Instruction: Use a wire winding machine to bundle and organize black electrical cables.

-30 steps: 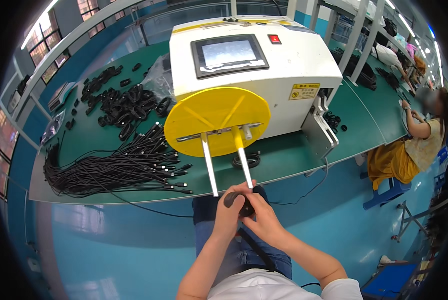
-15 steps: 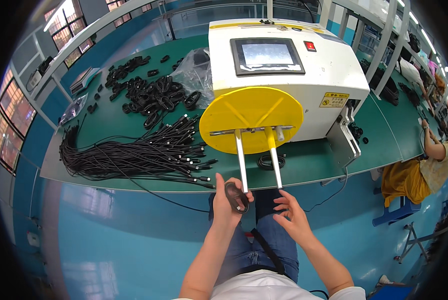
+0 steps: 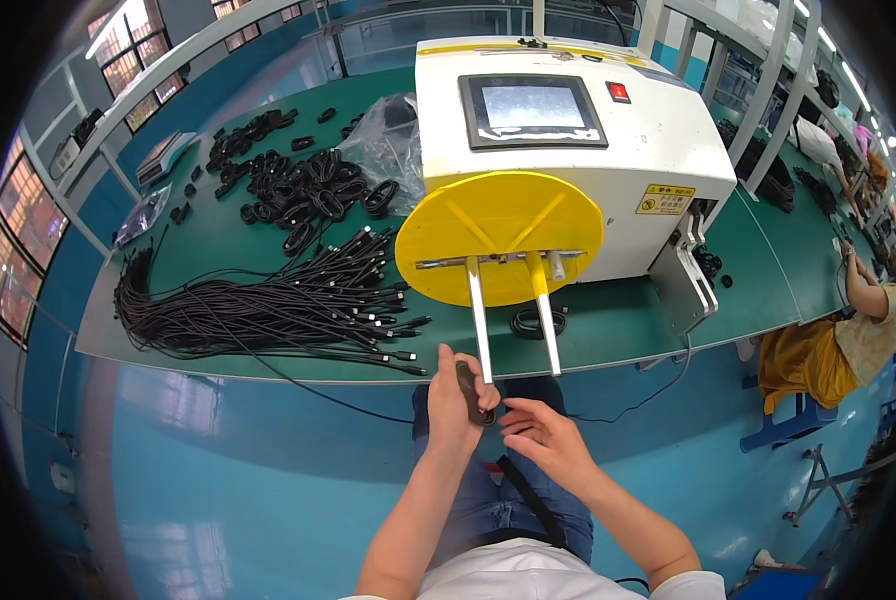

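A small coil of black cable (image 3: 471, 392) sits in the grip of my left hand (image 3: 452, 405), just in front of the green table's edge. Close to the coil's right side is my right hand (image 3: 548, 440), its fingers apart and bent, with nothing in them. Two rods (image 3: 479, 320) stick out toward me from a yellow disc (image 3: 498, 225) on the front of a white winding machine (image 3: 568, 165); their ends are just beyond my hands. Beneath the rods another coiled black cable (image 3: 540, 322) rests on the table.
On the green table (image 3: 268, 362) to the left lies a bundle of straight black cables (image 3: 258, 315). Behind it are a heap of coiled cables (image 3: 303, 185) and a clear plastic bag (image 3: 383, 145). A co-worker (image 3: 838, 340) sits at the far right.
My right hand has moved left, away from the rod's end and toward the coil. The coil in my left hand has turned and shows narrower.
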### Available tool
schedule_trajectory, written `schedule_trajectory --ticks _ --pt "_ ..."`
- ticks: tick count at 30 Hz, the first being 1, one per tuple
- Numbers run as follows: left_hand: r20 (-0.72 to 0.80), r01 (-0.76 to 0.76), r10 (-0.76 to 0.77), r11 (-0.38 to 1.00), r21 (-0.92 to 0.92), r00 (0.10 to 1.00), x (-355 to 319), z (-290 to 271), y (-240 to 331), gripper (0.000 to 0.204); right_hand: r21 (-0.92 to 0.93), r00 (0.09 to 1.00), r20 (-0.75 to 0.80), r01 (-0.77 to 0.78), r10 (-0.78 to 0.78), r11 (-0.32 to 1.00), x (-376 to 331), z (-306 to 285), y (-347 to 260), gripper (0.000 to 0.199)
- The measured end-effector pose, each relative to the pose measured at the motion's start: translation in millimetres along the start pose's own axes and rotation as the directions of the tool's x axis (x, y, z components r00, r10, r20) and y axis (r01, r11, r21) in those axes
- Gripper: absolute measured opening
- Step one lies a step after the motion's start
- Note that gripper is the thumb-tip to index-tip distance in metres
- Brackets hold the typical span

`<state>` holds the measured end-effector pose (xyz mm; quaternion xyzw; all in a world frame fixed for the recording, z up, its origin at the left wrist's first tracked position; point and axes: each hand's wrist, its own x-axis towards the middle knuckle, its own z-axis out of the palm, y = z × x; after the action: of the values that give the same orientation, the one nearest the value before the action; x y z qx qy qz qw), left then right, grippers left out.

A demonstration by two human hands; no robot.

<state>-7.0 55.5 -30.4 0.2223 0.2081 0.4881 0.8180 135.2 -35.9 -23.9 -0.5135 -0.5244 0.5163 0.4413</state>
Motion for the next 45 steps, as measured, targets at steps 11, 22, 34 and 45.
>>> schedule_trajectory --ticks 11,22,34,45 --pt "-0.001 0.045 -0.045 0.999 0.001 0.999 -13 21 8 0.066 0.339 0.993 -0.033 -0.100 0.118 0.935 18 12 -17 0.034" --pt "0.138 0.106 -0.108 0.994 0.016 0.985 -26 -4 33 0.060 0.787 0.922 0.355 -0.383 0.153 0.483 30 -1 4 0.035" --pt "-0.249 -0.122 0.208 0.939 0.322 0.946 -42 -18 64 0.045 0.624 0.895 0.372 -0.436 0.245 0.649 42 9 14 0.035" --pt "-0.237 -0.130 0.759 0.388 0.912 0.606 131 -48 270 0.064 0.485 0.729 0.621 -0.646 0.289 0.589 34 30 55 0.052"
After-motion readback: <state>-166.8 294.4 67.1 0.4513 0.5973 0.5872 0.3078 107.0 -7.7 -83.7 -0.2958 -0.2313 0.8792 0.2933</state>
